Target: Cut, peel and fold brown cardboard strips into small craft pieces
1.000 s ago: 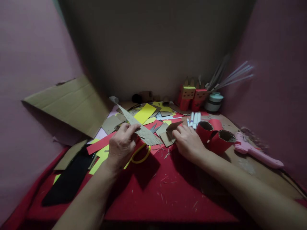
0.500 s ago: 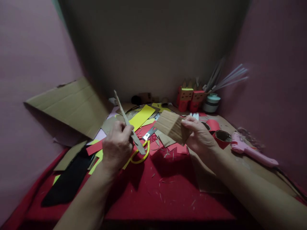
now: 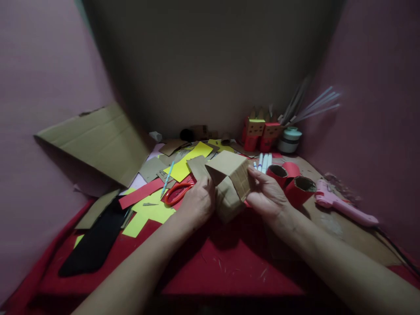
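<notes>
My right hand (image 3: 267, 192) grips the right side of a folded, box-shaped cardboard piece (image 3: 228, 162), thumb against its side face. My left hand (image 3: 201, 199) is closed at the left edge of the same piece. A flat cardboard flap (image 3: 197, 166) rises behind the left knuckles; whether it is joined to the box shape I cannot tell. Below the top face hangs another tan cardboard part (image 3: 228, 201), between the two hands. Red-handled scissors (image 3: 177, 194) lie left of my left hand, their blades hidden.
Yellow paper (image 3: 188, 164), a red strip (image 3: 141, 194) and a blue pencil-like stick (image 3: 168, 177) lie at left, near a black item (image 3: 95, 240). Right are red tubes (image 3: 300, 190), white markers (image 3: 265, 162) and a pink glue gun (image 3: 344, 208). Red figures (image 3: 252, 133) stand behind.
My left hand has moved right and met the cardboard in my right hand. The box shape has turned, showing its top and side faces. Yellow scissors handles have gone from sight.
</notes>
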`<state>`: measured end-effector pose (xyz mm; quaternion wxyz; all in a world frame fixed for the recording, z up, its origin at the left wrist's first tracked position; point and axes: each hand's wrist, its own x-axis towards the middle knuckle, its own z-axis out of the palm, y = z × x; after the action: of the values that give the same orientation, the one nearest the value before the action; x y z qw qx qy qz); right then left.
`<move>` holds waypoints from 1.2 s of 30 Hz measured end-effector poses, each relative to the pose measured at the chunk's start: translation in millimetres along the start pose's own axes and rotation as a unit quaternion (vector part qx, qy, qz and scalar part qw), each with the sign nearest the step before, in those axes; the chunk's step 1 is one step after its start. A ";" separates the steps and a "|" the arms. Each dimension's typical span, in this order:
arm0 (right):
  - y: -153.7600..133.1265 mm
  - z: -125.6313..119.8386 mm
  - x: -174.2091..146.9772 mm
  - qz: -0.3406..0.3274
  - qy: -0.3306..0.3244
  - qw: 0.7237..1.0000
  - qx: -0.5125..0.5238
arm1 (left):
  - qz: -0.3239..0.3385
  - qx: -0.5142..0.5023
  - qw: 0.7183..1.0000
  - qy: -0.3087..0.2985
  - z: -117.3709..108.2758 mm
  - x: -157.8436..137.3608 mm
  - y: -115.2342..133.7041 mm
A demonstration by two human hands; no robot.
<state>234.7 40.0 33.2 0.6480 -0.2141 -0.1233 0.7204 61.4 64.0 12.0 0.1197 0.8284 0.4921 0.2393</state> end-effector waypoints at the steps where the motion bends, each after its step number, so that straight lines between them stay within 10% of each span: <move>1: 1.2 -0.5 0.2 0.003 0.000 1.000 0.004 | 0.000 -0.034 0.999 -0.005 -0.3 0.7 -1.4; 5: 5.8 -5.7 1.7 0.024 -0.008 1.000 -0.005 | 0.004 -0.199 0.978 -0.064 -10.7 1.5 -1.7; 10: 13.2 -14.3 4.8 0.033 -0.031 0.997 -0.057 | -0.137 -0.585 0.799 -0.023 -16.0 5.7 -1.8; 16: 19.1 -22.3 -0.2 -0.018 0.046 0.977 -0.206 | -0.213 -0.606 0.764 0.063 -20.5 29.2 -21.5; 27: 25.1 -32.0 -3.3 -0.071 0.041 0.824 -0.561 | -0.178 -0.439 0.879 0.046 -8.2 47.9 -30.1; 36: 6.0 -42.2 8.7 -0.165 -0.019 0.742 -0.650 | -0.164 -0.354 0.921 0.014 -1.1 54.2 -42.6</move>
<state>248.6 43.5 -7.9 0.4583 -0.5462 -0.6071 0.3509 50.3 132.0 9.6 0.4356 0.6363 0.5060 0.3864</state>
